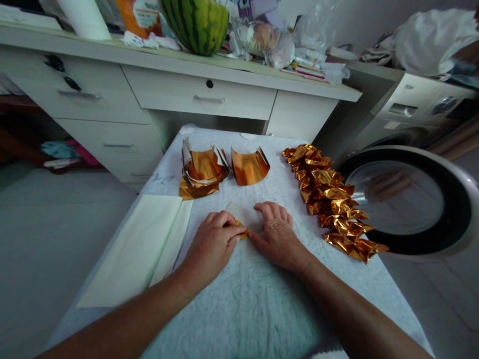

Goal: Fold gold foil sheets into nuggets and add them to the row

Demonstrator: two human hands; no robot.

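Note:
A sheet of gold foil paper lies white side up on the cloth-covered table, with a gold fold showing at its near edge. My left hand is closed, its thumb and forefinger pinching that fold. Resting on the sheet's right side, my right hand has its fingers spread and its thumb against the fold. Beyond them stand a curled stack of gold foil sheets and a single curled foil sheet. Several folded gold foil pieces form a row on the right.
Pale thin paper sheets lie at the table's left. A white desk with drawers stands behind, holding a cut watermelon and plastic bags. To the right, a washing machine's round door hangs wide beside the table edge.

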